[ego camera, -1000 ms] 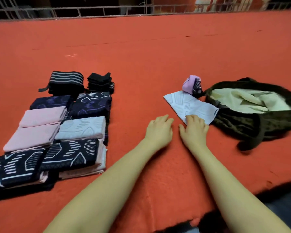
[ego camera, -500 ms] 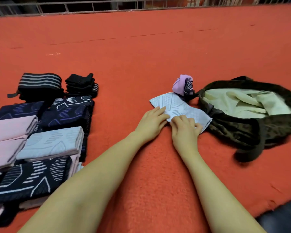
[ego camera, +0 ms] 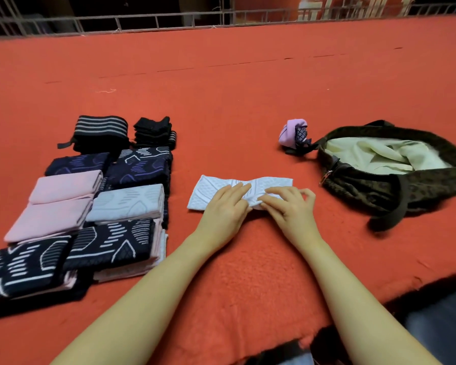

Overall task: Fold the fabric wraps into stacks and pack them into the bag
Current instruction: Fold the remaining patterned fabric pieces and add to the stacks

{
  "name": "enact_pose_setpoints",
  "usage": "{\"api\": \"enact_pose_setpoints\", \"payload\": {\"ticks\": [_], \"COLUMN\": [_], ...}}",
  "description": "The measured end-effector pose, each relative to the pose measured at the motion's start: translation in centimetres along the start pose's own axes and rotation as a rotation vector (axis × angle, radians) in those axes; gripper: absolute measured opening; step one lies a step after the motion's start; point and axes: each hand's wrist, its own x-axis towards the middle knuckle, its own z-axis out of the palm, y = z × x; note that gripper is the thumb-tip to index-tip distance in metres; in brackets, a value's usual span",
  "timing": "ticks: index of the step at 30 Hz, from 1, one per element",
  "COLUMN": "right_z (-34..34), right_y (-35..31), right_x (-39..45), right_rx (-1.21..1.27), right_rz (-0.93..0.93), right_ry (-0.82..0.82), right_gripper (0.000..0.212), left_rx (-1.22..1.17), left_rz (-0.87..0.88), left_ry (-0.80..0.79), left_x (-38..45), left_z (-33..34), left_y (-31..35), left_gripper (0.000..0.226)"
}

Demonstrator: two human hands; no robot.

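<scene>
The folded wraps (ego camera: pixel 90 206) lie in adjoining stacks on the mat (ego camera: pixel 248 88) at the left, arranged in two columns running from the near edge toward the far side. At the centre, one flat wrap (ego camera: pixel 213 191) lies on the mat with the left hand (ego camera: pixel 225 209) and the right hand (ego camera: pixel 287 209) resting on its near portion, side by side. The bag (ego camera: pixel 379 188) lies open on the mat at the right, and a bundled wrap (ego camera: pixel 294 134) sits just beside its far left corner, behind the flat wrap.
</scene>
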Motion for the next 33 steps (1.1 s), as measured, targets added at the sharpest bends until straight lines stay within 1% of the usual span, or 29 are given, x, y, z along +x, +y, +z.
{"api": "enact_pose_setpoints", "payload": {"ticks": [3, 6, 8, 10, 11, 12, 13, 14, 16, 18, 20, 22, 24, 26, 31, 33], "right_z": [-0.9, -1.6, -2.1, -2.1, -2.0, -1.9, -1.8, -1.6, -1.5, -1.3, -1.2, -1.0, -0.8, -0.7, -0.8, -0.7], "right_y": [-0.9, -1.5, -2.1, -2.5, -2.5, -2.5, -2.5, -2.7, -3.1, -3.6, -3.8, -3.9, -4.0, -4.1, -3.7, -3.5], "right_x": [-1.1, -2.4, -3.0, -3.3, -3.4, -3.5, -3.5, -3.5, -3.4, -3.3, -3.2, -3.2, -3.1, -3.0, -2.8, -2.7], "right_rx": [0.006, 0.023, 0.057, -0.025, -0.107, -0.193, -0.265, -0.319, -0.376, -0.409, -0.425, -0.426, -0.415, -0.402, -0.357, -0.294], "right_rz": [0.022, 0.069, 0.172, 0.285, 0.329, 0.381, 0.442, 0.508, 0.633, 0.705, 0.725, 0.732, 0.731, 0.737, 0.835, 0.807], "right_ry": [0.025, 0.019, -0.026, -0.044, -0.055, -0.090, -0.139, -0.182, -0.212, -0.194, -0.151, -0.106, -0.056, -0.018, -0.070, -0.052], "right_gripper": [0.030, 0.030, 0.037, 0.044, 0.042, 0.039, 0.039, 0.043, 0.052, 0.054, 0.052, 0.047, 0.040, 0.038, 0.043, 0.034], "left_rx": [-0.068, -0.111, -0.111, -0.098, -0.075, -0.017, 0.065, 0.140, 0.218, 0.224, 0.196, 0.116, 0.033, 0.022, 0.039, 0.024], "left_rz": [-0.076, -0.094, -0.145, -0.311, -0.413, -0.504, -0.565, -0.616, -0.674, -0.656, -0.562, -0.484, -0.492, -0.515, -0.465, -0.433], "left_ry": [0.040, 0.047, -0.033, -0.179, -0.273, -0.343, -0.383, -0.415, -0.457, -0.485, -0.508, -0.559, -0.648, -0.721, -0.763, -0.774], "left_x": [-1.3, -2.1, -2.2, -2.1, -2.0, -2.1, -2.2, -2.3, -2.6, -2.6, -2.5, -2.2, -1.9, -1.7, -1.3, -1.3], "left_z": [-0.6, -1.0, -1.4, -1.9, -2.2, -2.4, -2.5, -2.7, -3.0, -3.1, -3.0, -2.8, -2.6, -2.4, -2.1, -2.1], "left_y": [1.5, 3.0, 3.6, 3.8, 3.6, 3.0, 2.5, 2.1, 1.6, 1.6, 1.9, 2.6, 3.6, 4.3, 4.9, 4.9], "left_gripper": [0.030, 0.031, 0.038, 0.053, 0.059, 0.057, 0.050, 0.044, 0.047, 0.051, 0.051, 0.053, 0.055, 0.056, 0.052, 0.050]}}
